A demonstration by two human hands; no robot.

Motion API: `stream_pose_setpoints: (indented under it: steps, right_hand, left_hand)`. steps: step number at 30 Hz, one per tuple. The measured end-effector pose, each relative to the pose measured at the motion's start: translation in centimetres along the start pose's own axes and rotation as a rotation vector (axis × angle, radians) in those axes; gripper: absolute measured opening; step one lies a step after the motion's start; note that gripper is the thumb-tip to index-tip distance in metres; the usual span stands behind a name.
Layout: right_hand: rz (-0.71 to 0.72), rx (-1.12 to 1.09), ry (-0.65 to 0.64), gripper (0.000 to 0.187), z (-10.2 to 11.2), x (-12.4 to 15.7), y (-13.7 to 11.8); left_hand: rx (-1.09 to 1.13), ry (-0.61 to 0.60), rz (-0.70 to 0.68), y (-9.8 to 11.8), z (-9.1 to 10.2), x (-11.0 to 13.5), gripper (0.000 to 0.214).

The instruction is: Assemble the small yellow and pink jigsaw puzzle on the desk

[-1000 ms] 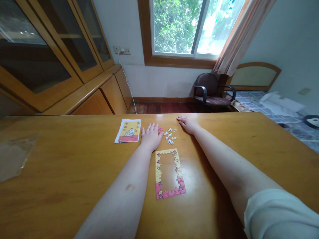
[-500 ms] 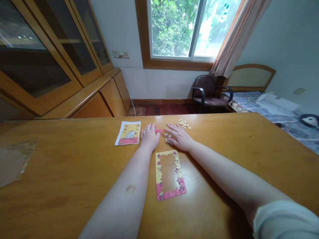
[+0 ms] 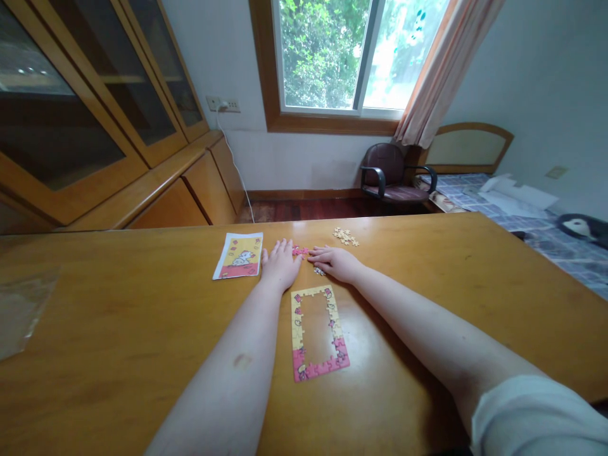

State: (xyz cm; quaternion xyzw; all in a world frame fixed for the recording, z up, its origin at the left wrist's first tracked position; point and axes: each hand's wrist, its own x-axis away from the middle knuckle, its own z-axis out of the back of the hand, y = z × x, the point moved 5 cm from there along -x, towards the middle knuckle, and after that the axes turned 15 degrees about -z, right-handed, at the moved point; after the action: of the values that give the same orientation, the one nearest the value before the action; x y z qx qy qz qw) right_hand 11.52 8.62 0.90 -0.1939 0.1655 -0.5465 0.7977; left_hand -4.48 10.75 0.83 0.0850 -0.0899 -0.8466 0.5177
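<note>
A jigsaw frame [image 3: 317,332], yellow above and pink below with an empty middle, lies on the wooden table [image 3: 118,329]. Beyond it my left hand [image 3: 280,261] rests flat with fingers spread, holding nothing. My right hand [image 3: 334,261] lies flat beside it over loose pieces [image 3: 319,271], fingers stretched toward pink pieces [image 3: 300,251] between the two hands. A small heap of face-down pieces [image 3: 346,237] sits farther back. A picture card [image 3: 238,255] showing the puzzle's image lies left of my left hand.
A clear plastic bag [image 3: 21,307] lies at the table's left edge. Wooden cabinets with glass doors [image 3: 95,114] line the left wall. An office chair [image 3: 392,174] stands under the window, a bed [image 3: 532,209] at the right.
My right hand slid left from the table's far side onto the loose pieces by my left hand. A small heap now lies where it was. The left hand stayed put.
</note>
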Motion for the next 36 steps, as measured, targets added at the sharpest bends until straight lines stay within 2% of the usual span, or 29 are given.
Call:
stream_pose_setpoints:
  steps: [3,6,9,14,20,26,32,36]
  right_hand:
    - [-0.015,0.031,0.064,0.035,0.5,0.2,-0.2]
    - [0.024,0.096,0.056,0.045,0.6,0.5,-0.7]
    - [-0.003,0.095,0.059,0.04,0.4,0.4,-0.4]
    - [-0.154,0.07,0.163,0.032,0.4,-0.1,1.0]
    - [-0.204,0.177,0.205,0.044,0.4,-0.5,1.0]
    - [-0.24,0.218,0.139,0.045,-0.3,-1.6,1.2]
    - [-0.165,0.18,0.079,0.045,-0.4,-3.8,1.2]
    - [-0.11,0.158,0.034,0.045,-0.4,-6.3,1.0]
  left_hand:
    - [0.001,-0.008,-0.067,0.4,-0.1,0.0,0.062]
    - [-0.006,-0.034,-0.153,1.0,-0.1,0.0,0.06]
    - [-0.003,-0.06,-0.231,1.6,-0.2,0.0,0.054]
    - [0.023,-0.033,-0.256,1.7,-0.2,-0.1,0.047]
    - [0.115,0.005,-0.279,1.6,0.1,-0.2,0.041]
    - [0.214,0.021,-0.355,1.6,0.1,-0.5,0.035]
    - [0.326,0.04,-0.355,1.0,-0.1,-0.6,0.029]
    - [0.479,-0.038,-0.472,2.0,-0.6,-0.4,0.026]
